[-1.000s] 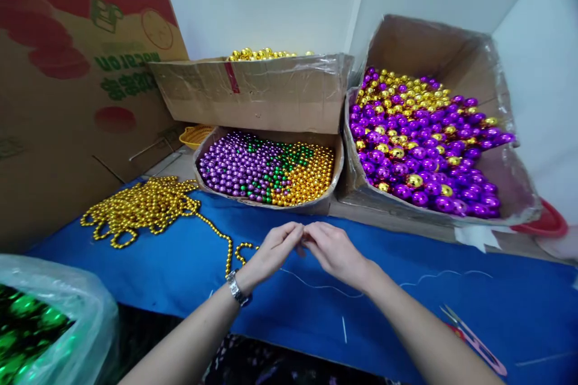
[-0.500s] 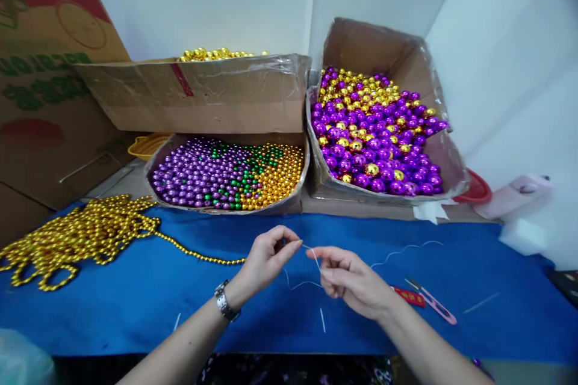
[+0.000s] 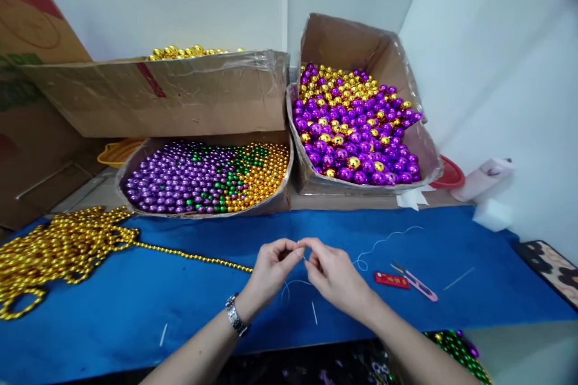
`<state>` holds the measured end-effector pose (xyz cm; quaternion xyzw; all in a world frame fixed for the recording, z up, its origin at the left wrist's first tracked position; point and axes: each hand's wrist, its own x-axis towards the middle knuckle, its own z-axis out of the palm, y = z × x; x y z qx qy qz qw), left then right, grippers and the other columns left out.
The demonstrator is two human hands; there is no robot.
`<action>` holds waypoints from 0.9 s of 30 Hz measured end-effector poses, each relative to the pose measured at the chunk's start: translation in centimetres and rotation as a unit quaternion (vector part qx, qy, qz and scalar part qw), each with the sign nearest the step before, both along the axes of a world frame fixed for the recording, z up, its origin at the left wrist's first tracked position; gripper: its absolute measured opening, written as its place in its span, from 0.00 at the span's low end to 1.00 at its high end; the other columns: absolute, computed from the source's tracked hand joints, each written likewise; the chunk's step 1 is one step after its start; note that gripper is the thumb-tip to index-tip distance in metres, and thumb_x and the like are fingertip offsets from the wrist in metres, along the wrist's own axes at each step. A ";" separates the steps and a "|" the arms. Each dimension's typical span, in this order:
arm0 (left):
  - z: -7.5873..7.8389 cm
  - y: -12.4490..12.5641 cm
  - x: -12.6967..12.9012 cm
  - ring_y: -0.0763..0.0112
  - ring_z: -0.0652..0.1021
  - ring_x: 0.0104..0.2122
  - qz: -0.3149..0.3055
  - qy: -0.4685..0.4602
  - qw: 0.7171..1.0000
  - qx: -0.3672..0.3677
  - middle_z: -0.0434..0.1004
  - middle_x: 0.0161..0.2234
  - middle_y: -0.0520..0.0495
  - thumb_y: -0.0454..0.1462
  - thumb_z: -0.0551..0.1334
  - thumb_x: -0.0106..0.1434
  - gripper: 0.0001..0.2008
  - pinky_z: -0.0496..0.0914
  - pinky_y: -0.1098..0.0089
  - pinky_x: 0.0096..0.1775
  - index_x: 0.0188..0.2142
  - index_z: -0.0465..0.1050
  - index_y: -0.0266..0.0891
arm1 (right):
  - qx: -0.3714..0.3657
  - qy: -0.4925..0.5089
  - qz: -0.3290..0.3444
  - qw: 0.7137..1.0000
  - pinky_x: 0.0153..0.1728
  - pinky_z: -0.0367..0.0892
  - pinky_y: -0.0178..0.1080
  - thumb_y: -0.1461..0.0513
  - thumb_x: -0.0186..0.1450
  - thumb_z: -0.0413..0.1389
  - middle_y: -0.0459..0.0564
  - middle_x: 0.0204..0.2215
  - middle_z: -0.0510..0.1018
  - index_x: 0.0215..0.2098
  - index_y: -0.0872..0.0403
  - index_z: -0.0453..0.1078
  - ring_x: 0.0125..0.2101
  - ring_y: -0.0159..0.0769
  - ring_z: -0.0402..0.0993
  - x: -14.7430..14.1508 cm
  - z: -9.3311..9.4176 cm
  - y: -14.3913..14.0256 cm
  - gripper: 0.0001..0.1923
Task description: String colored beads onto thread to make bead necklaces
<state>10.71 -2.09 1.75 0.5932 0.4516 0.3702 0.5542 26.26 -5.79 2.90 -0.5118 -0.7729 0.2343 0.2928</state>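
Note:
My left hand (image 3: 270, 267), with a metal watch (image 3: 236, 314) at its wrist, is pinched shut on a fine white thread (image 3: 297, 281). My right hand (image 3: 333, 274) meets it fingertip to fingertip, also pinched on the thread. Loops of thread lie on the blue cloth below and to the right of the hands. A strand of gold beads (image 3: 194, 255) runs from a gold pile (image 3: 67, 246) on the left up to my left hand; its end is hidden there. What sits exactly between the fingertips is too small to make out.
Behind stand a carton of purple, green and gold beads (image 3: 203, 177) and a carton of larger purple and gold beads (image 3: 356, 126). Pink-handled snips (image 3: 419, 286) lie beside a red packet (image 3: 392, 280) at right. Short white sticks (image 3: 315, 313) lie on the blue cloth (image 3: 361, 319).
My right hand has closed in on the left, so the fingertips now touch where a short stretch of thread showed between them. The view has shifted a little to the right.

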 end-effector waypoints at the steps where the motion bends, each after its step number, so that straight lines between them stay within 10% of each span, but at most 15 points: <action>1: 0.1 0.0 -0.1 0.73 0.69 0.27 -0.004 0.005 1.000 0.000 0.73 0.26 0.49 0.42 0.62 0.59 0.12 0.63 0.74 0.30 0.29 0.73 0.33 | -0.016 0.011 -0.001 1.000 0.27 0.63 0.31 0.68 0.63 0.49 0.41 0.25 0.72 0.48 0.50 0.60 0.25 0.31 0.70 0.2 0.1 -0.1 0.15; 17: 1.3 -0.7 -1.5 0.80 0.59 0.21 -0.118 -0.077 0.980 -0.144 0.66 0.24 0.53 0.41 0.63 0.57 0.11 0.52 0.77 0.22 0.28 0.70 0.34 | 0.104 0.042 0.023 0.993 0.40 0.66 0.36 0.67 0.66 0.49 0.48 0.36 0.74 0.44 0.52 0.63 0.37 0.34 0.71 0.6 0.2 2.2 0.09; 27: 1.0 -0.6 -1.1 0.71 0.70 0.31 -0.032 -0.014 0.999 0.005 0.73 0.29 0.48 0.40 0.59 0.61 0.10 0.65 0.73 0.35 0.31 0.73 0.34 | 0.165 -0.069 -0.053 0.983 0.40 0.65 0.41 0.63 0.68 0.49 0.54 0.35 0.74 0.43 0.53 0.72 0.36 0.39 0.70 -0.3 -0.4 -0.1 0.11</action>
